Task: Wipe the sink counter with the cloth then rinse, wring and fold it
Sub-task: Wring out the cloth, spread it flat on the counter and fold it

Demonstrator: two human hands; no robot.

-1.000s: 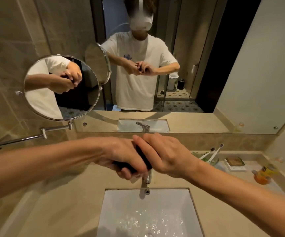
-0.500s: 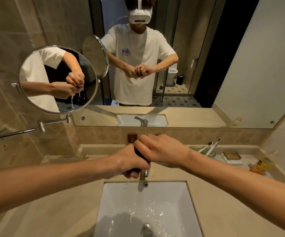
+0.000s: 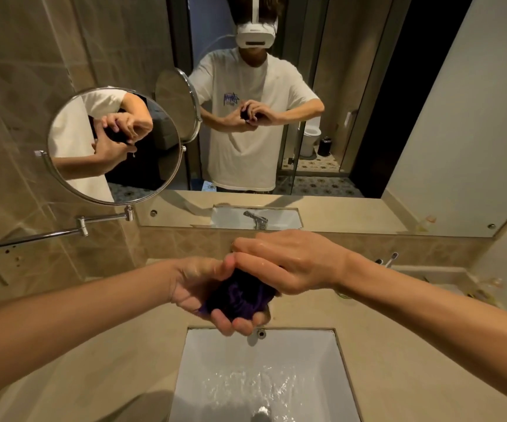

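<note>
A dark purple cloth [image 3: 240, 296], wet and bunched into a ball, is held above the back edge of the white square sink [image 3: 319, 360]. My left hand [image 3: 197, 287] cups it from below, palm up, fingers curled under it. My right hand [image 3: 288, 263] presses on it from above and the right, wet and shiny. Both hands hide the tap. Water lies rippled in the sink bottom around the drain [image 3: 261, 412]. The beige counter [image 3: 100, 360] surrounds the sink.
A round swing-arm mirror [image 3: 112, 147] sticks out from the left wall at head height. The wall mirror [image 3: 337, 117] runs behind the counter. Toothbrushes [image 3: 390, 258] and small toiletries [image 3: 486, 287] stand at the counter's right back corner.
My hands have turned from a tight twisting grip with knuckles up to the left palm facing up, so the bunched cloth now shows. The view has tilted down a little.
</note>
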